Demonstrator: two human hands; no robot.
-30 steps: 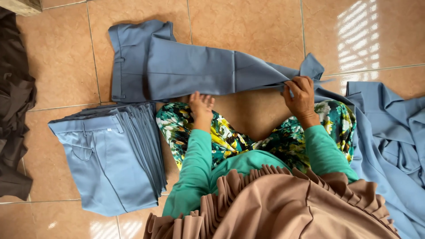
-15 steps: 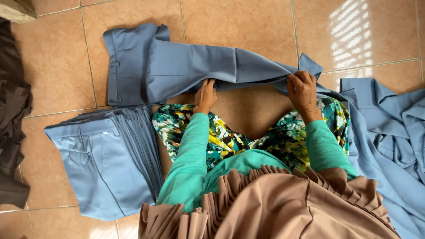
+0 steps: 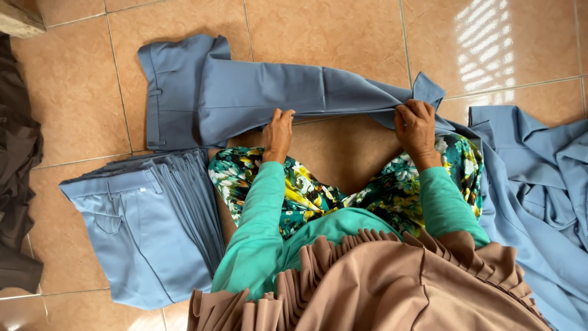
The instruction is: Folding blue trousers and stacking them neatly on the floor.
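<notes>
Blue-grey trousers (image 3: 257, 98) lie flat across the tiled floor (image 3: 343, 37), waistband to the left, legs running right.

Left hand (image 3: 278, 132) rests on the near edge of the trouser leg, fingers (image 3: 283, 115) extended and pressing flat on the cloth, not pinching.

Right hand (image 3: 418, 127) is at the hem end, fingers (image 3: 405, 113) curled shut on a bunched fold of the leg fabric, hem corner sticking up just beyond them.

Stack of folded blue trousers (image 3: 147, 233) sits left of and nearer than the left fingers. Loose heap of the same blue cloth (image 3: 539, 178) lies right of the right fingers. Dark garments (image 3: 15, 165) lie at the far left edge.
</notes>
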